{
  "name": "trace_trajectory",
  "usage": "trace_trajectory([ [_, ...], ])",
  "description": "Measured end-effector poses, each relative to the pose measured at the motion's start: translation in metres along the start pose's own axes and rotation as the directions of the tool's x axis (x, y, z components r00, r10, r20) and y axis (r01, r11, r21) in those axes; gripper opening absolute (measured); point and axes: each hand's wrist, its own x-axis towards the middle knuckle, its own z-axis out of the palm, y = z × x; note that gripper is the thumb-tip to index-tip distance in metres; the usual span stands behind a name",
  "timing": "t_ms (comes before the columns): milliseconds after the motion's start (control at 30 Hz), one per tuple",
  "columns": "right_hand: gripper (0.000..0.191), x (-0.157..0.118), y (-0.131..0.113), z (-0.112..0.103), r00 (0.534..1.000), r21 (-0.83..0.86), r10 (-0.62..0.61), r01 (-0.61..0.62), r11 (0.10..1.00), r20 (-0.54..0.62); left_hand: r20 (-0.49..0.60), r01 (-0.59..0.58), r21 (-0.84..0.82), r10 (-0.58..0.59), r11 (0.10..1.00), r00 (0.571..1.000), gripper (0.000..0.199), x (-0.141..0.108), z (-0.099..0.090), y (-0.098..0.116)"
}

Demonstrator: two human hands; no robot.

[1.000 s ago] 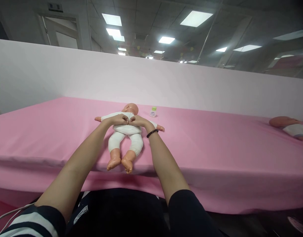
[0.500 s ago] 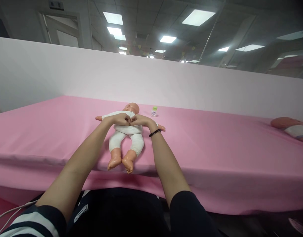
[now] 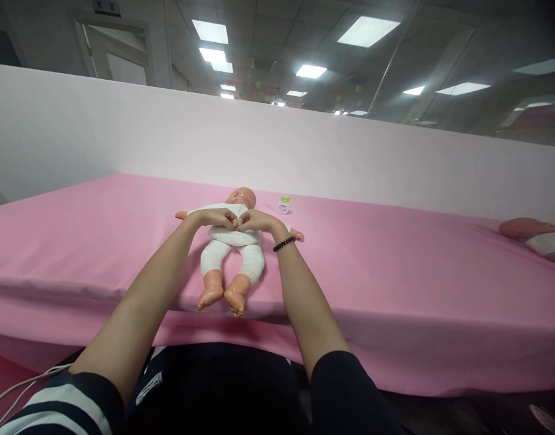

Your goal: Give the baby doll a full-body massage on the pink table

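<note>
A baby doll (image 3: 211, 257) in a white top and white trousers lies on its back, its bare feet toward me. Over its chest, my left hand (image 3: 221, 218) and my right hand (image 3: 254, 221) meet with curled fingers. Both pinch at the front of the doll's white shirt (image 3: 234, 236). Whatever fastening lies between the fingertips is too small to make out. A dark beaded bracelet (image 3: 284, 244) circles my right wrist.
Pink cloth (image 3: 386, 260) covers the table under the doll. A small bottle with a green cap (image 3: 284, 205) stands beyond my right hand. Another doll (image 3: 526, 228) lies at the far right. Along the back runs a low white wall (image 3: 268, 142) with glass above it.
My fingers have shifted slightly at the doll's chest, with the left fingertips opening a small gap from the right. The doll and bottle stay in place.
</note>
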Motion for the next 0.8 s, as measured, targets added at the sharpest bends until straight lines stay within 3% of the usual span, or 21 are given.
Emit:
trace_trajectory([
  [300, 0.03, 0.006, 0.004, 0.004, 0.999, 0.021, -0.033, 0.032, 0.999, 0.041, 0.033, 0.005, 0.004, -0.005, 1.0, 0.999, 0.011, 0.003, 0.001, -0.005],
  [600, 0.037, 0.009, 0.01, 0.0, 0.997, 0.049, -0.034, 0.03, 0.998, 0.076, 0.146, -0.056, -0.012, 0.057, 0.998, 0.988, 0.016, 0.003, -0.002, -0.013],
  [800, 0.036, 0.013, 0.006, 0.003, 0.998, 0.049, -0.023, 0.02, 0.999, 0.065, 0.118, -0.031, 0.03, 0.027, 0.999, 0.993, 0.019, 0.01, -0.001, -0.017],
])
